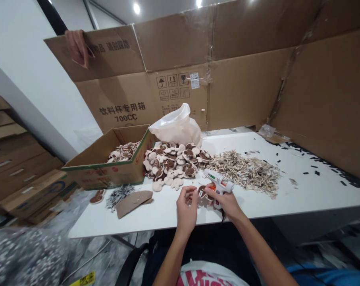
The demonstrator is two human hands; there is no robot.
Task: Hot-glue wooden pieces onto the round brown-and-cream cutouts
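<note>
My right hand (226, 202) is wrapped round a white hot glue gun (217, 178) with orange and green parts, its nozzle pointing up and left. Between that hand's thumb and fingers is also a small brown felt piece (201, 190) with a pale loop. My left hand (187, 208) is closed in a pinch at the left edge of this piece; what its fingertips hold, if anything, is too small to tell. Behind my hands lies a heap of pink and brown felt pieces (170, 163). Right of it spreads a pile of beige cord loops (248, 171).
On the white table (174, 214), an open cardboard box (102, 174) of felt pieces stands left, beside a white plastic bag (180, 127). Cardboard scraps (133, 202) and dark bits (120, 195) lie front left. Small black pieces (316, 172) are scattered right. Tall cardboard walls (242, 87) enclose the back.
</note>
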